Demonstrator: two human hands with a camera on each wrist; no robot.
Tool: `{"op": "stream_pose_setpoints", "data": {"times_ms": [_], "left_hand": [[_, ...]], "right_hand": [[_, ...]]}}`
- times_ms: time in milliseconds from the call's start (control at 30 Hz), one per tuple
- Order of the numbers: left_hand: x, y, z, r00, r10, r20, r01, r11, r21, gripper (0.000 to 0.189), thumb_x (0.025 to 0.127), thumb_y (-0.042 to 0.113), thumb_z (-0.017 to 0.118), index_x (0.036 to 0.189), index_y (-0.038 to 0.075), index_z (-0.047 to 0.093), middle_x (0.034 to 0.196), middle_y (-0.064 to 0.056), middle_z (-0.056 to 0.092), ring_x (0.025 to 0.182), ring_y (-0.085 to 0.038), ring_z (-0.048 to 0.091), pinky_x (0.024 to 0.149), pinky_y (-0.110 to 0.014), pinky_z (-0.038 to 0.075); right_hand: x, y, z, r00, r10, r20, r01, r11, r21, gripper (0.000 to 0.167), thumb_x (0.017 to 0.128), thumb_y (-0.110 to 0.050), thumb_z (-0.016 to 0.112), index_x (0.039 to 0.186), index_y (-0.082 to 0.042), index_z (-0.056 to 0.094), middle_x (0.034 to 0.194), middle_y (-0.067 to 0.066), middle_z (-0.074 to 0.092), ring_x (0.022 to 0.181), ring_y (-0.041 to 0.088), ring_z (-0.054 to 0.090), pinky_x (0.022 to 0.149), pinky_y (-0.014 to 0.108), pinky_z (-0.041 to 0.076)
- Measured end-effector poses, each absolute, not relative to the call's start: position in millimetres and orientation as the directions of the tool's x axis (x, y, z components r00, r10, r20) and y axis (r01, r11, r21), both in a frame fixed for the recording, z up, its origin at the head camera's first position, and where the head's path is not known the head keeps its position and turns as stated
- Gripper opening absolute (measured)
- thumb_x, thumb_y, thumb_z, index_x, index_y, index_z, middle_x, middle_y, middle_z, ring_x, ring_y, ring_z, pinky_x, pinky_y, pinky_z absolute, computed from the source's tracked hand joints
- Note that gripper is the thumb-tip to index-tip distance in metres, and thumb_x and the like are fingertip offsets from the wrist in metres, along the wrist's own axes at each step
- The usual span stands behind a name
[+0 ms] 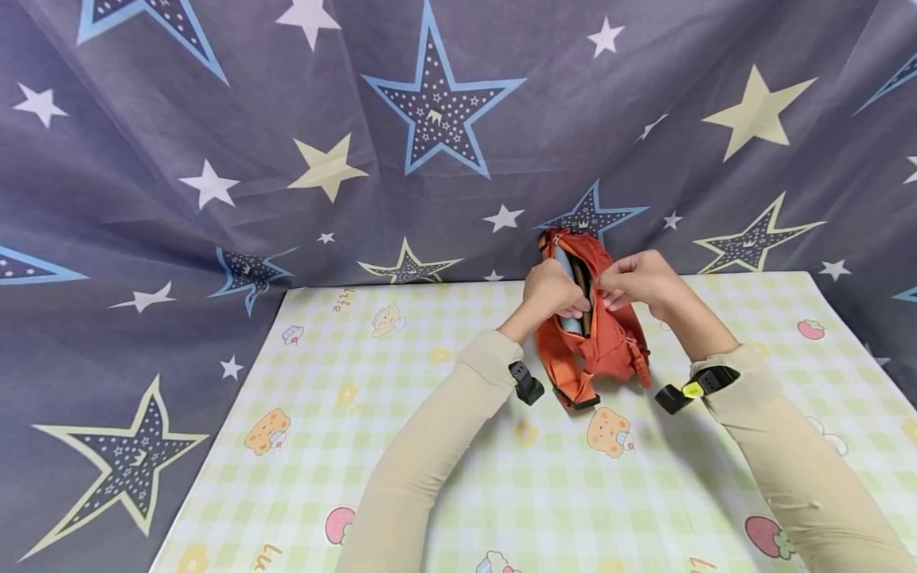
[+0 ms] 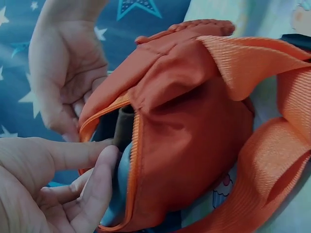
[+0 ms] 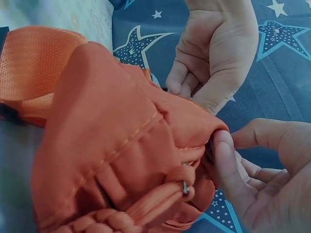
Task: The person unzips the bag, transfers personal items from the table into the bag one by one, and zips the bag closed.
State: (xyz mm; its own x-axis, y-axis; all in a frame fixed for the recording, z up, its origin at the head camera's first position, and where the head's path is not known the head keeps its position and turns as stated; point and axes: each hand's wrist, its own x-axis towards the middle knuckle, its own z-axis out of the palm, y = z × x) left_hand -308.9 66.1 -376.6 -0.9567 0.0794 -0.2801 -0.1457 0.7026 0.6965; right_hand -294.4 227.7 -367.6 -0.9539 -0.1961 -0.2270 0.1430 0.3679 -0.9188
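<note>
An orange-red waist bag stands at the back of the table, its zipped top gaping. Reaching into the opening, my left hand pinches a dark brown, rolled or tube-like thing between thumb and index finger. Beside it inside the bag lies something light blue, mostly hidden by the fabric. My right hand pinches the bag's opening edge on the right side, thumb on the outer cloth. What lies deeper in the bag cannot be seen.
The bag's orange strap with a black buckle hangs toward me onto the checked tablecloth. A braided orange cord is on the bag's right side. A star-patterned dark curtain hangs right behind the table.
</note>
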Motion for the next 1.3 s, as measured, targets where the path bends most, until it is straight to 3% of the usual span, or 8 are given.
{"op": "stream_pose_setpoints", "data": {"times_ms": [200,433,667,833,967,1067,1200,1300], "left_hand": [[-301,70,-377,-0.974,0.062,-0.216,-0.093,0.764,0.639,0.02,0.082,0.011,0.082,0.064,0.013,0.076,0.055,0.002,0.069,0.047,-0.008,0.066,0.045,-0.02,0.052],[-296,62,-381,-0.983,0.087,-0.163,-0.045,0.743,0.668,0.02,0.084,0.015,0.083,0.065,0.013,0.077,0.059,0.002,0.072,0.049,-0.007,0.066,0.048,-0.018,0.051],[-292,43,-388,-0.954,0.143,-0.263,-0.17,0.464,0.869,0.008,0.088,0.008,0.079,0.083,0.002,0.079,0.071,-0.008,0.075,0.055,-0.011,0.066,0.067,-0.029,0.063],[-290,29,-390,-0.939,0.123,-0.322,-0.259,0.368,0.893,0.012,0.093,0.009,0.073,0.091,-0.002,0.075,0.07,-0.008,0.07,0.057,-0.012,0.063,0.082,-0.04,0.063],[-287,18,-395,-0.903,0.154,-0.401,-0.336,0.329,0.883,0.017,0.095,0.013,0.07,0.099,-0.004,0.069,0.074,-0.009,0.066,0.059,-0.014,0.062,0.072,-0.032,0.063],[-283,11,-398,-0.847,0.233,-0.478,-0.389,0.34,0.856,0.027,0.097,0.022,0.069,0.102,-0.005,0.068,0.085,-0.016,0.073,0.061,-0.015,0.063,0.068,-0.028,0.061],[-276,7,-398,-0.761,0.35,-0.546,-0.39,0.425,0.817,0.044,0.097,0.04,0.069,0.099,-0.004,0.069,0.101,-0.021,0.077,0.068,-0.016,0.07,0.073,-0.029,0.062],[-269,7,-397,-0.724,0.401,-0.562,-0.36,0.476,0.803,0.047,0.094,0.045,0.072,0.097,-0.002,0.071,0.101,-0.018,0.078,0.078,-0.02,0.075,0.082,-0.034,0.062]], "right_hand": [[-294,226,-367,-0.954,-0.195,-0.23,0.144,0.375,-0.916,0.034,0.098,-0.006,0.059,0.117,0.021,0.063,0.063,-0.005,0.07,0.059,0.007,0.068,0.064,0.027,0.062],[-294,225,-369,-0.948,-0.206,-0.244,0.15,0.386,-0.91,0.036,0.099,-0.009,0.059,0.12,0.02,0.062,0.065,-0.004,0.07,0.061,0.007,0.068,0.067,0.028,0.063],[-294,226,-371,-0.934,-0.237,-0.267,0.163,0.381,-0.91,0.035,0.1,-0.01,0.061,0.12,0.019,0.063,0.067,-0.003,0.071,0.061,0.007,0.069,0.068,0.029,0.063],[-295,226,-368,-0.93,-0.233,-0.283,0.168,0.414,-0.895,0.038,0.099,-0.013,0.063,0.123,0.018,0.061,0.07,-0.005,0.072,0.061,0.007,0.069,0.068,0.028,0.063],[-299,226,-367,-0.919,-0.247,-0.307,0.17,0.454,-0.875,0.038,0.098,-0.016,0.066,0.121,0.015,0.062,0.073,-0.005,0.071,0.064,0.009,0.069,0.069,0.029,0.063],[-302,227,-365,-0.909,-0.266,-0.322,0.154,0.503,-0.851,0.038,0.098,-0.02,0.069,0.119,0.011,0.064,0.076,-0.005,0.071,0.068,0.011,0.07,0.071,0.031,0.063],[-308,227,-361,-0.905,-0.279,-0.321,0.127,0.543,-0.83,0.039,0.097,-0.022,0.07,0.118,0.011,0.065,0.076,-0.003,0.071,0.069,0.013,0.07,0.07,0.033,0.063],[-314,225,-357,-0.92,-0.27,-0.283,0.094,0.549,-0.831,0.039,0.098,-0.018,0.069,0.12,0.014,0.063,0.074,-0.002,0.071,0.065,0.011,0.07,0.067,0.031,0.063]]}}
